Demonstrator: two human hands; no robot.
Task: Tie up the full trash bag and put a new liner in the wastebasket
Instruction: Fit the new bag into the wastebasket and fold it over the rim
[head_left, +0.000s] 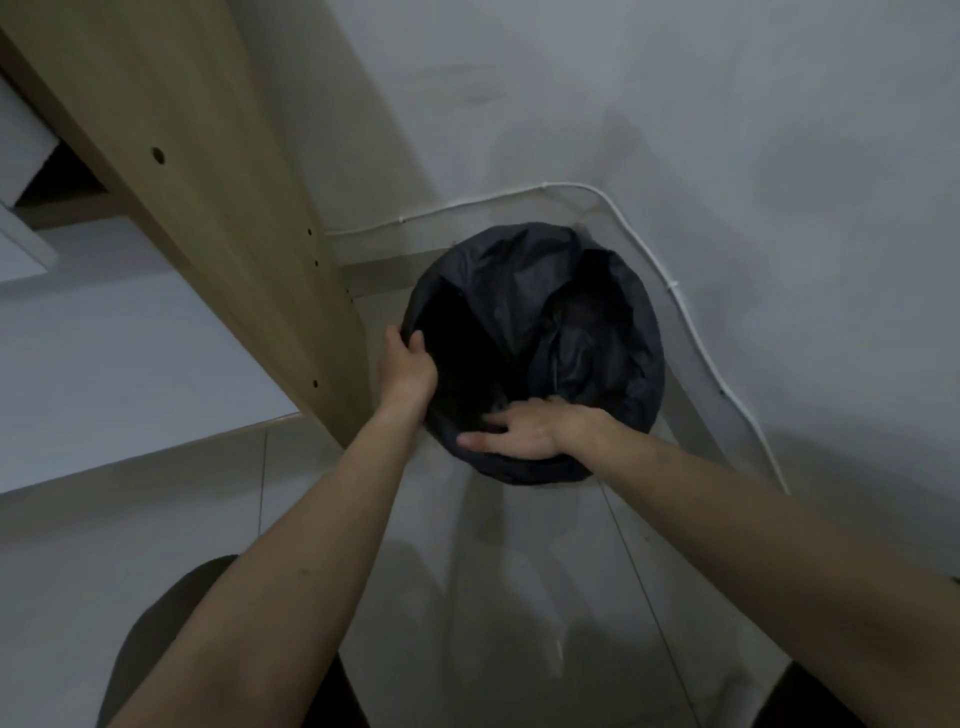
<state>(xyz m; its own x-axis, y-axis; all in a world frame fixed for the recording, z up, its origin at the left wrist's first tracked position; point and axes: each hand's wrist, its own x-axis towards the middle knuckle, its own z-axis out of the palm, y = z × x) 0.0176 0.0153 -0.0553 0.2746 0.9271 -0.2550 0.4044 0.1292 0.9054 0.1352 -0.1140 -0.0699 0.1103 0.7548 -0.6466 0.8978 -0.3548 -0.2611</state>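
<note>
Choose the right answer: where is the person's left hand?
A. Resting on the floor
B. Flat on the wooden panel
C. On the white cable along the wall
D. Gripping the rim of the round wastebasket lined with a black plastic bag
D: the left hand curls over the left rim of the round wastebasket lined with a black plastic bag.

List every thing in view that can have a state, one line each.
black liner: draped over the wastebasket's rim, mouth open, crumpled inside, not tied.
wastebasket: upright on the floor, almost wholly covered by the liner.
left hand: grips the liner at the left rim.
right hand: fingers spread, resting on the liner at the near rim.
white cable: clipped along the wall behind the basket.
</note>
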